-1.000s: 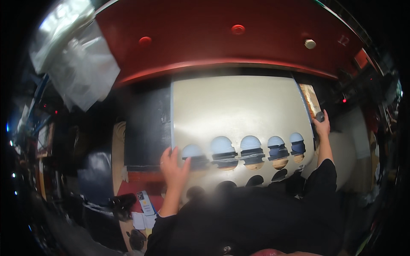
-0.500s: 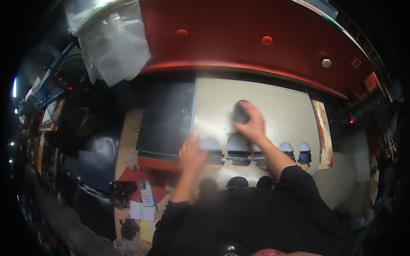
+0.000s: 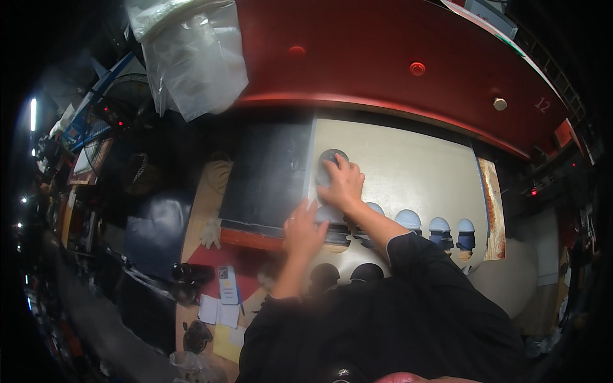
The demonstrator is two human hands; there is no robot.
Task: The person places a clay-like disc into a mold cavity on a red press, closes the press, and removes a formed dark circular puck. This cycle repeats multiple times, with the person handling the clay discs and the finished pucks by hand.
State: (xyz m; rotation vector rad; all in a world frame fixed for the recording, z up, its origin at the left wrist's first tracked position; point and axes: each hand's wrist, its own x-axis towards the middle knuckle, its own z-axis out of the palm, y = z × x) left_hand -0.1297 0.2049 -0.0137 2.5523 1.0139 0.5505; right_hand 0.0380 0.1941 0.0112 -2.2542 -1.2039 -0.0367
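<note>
A pale beige sheet (image 3: 415, 159) lies on the work surface, with a row of rounded, sole-like cut-outs (image 3: 407, 220) along its near side. Near the sheet's far left edge, my right hand (image 3: 345, 183) grips a dark, oval, sole-shaped piece that looks like a cutting die (image 3: 324, 167); the fingers cover much of it. My left hand (image 3: 304, 233) is open, its thumb spread toward the leftmost cut-out. It touches the sheet's near left part, and nothing shows in it.
A red machine beam (image 3: 357, 70) with round buttons spans the far side. Left of the sheet is a dark board (image 3: 265, 172). Clear plastic bags (image 3: 191, 60) hang at the far left. A phone (image 3: 228, 285), a notebook (image 3: 218, 311) and a glove (image 3: 210, 233) lie at the near left.
My right hand has carried the die left, from the middle of the sheet to its left edge. My left hand stays near the leftmost cut-out. The whole view has shifted slightly.
</note>
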